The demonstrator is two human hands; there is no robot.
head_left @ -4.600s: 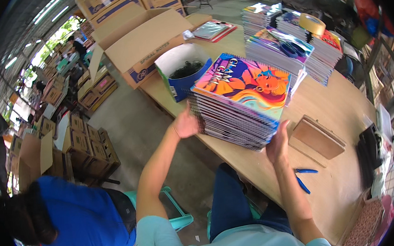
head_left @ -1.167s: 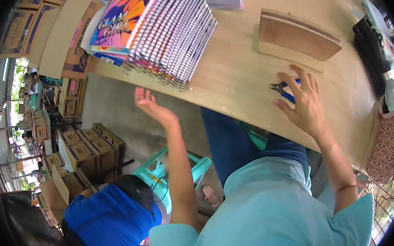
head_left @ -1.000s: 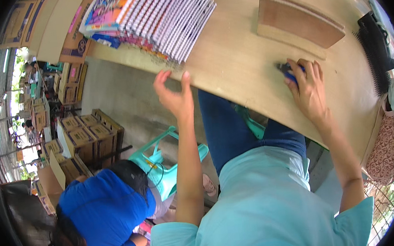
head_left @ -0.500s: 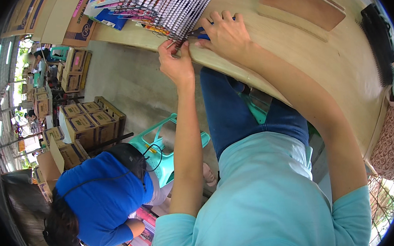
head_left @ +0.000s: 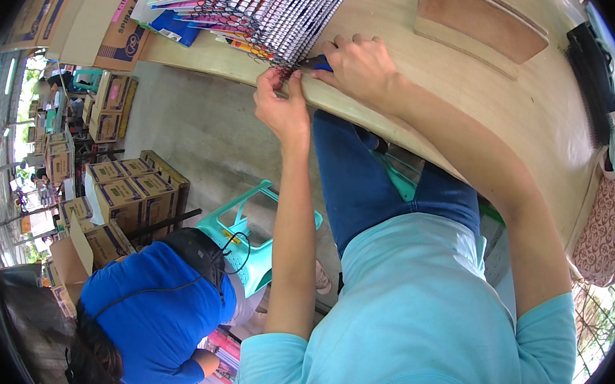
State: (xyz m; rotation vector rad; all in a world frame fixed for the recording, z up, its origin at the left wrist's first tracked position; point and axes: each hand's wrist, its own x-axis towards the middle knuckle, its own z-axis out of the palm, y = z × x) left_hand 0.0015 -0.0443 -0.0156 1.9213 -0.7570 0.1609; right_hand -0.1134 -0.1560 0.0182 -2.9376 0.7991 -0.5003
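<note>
A stack of spiral notebooks leans in a slanted row at the table's near edge, its wire coils facing up and right. At the corner of the stack nearest me, my left hand pinches a notebook's coil end between thumb and fingers. My right hand is closed round blue-handled pliers, their dark jaws pointing left at the same coil end. The exact wire between the jaws is too small to make out.
A brown wooden board piece stands on the table to the right. Cartons are piled on the floor at left. Near a green plastic stool, a person in a blue shirt bends over. A patterned bag hangs at right.
The right hand's fingers have drawn in, and less of the blue pliers handles shows. Both hands stay at the same corner of the notebooks; the whole view has shifted slightly.
</note>
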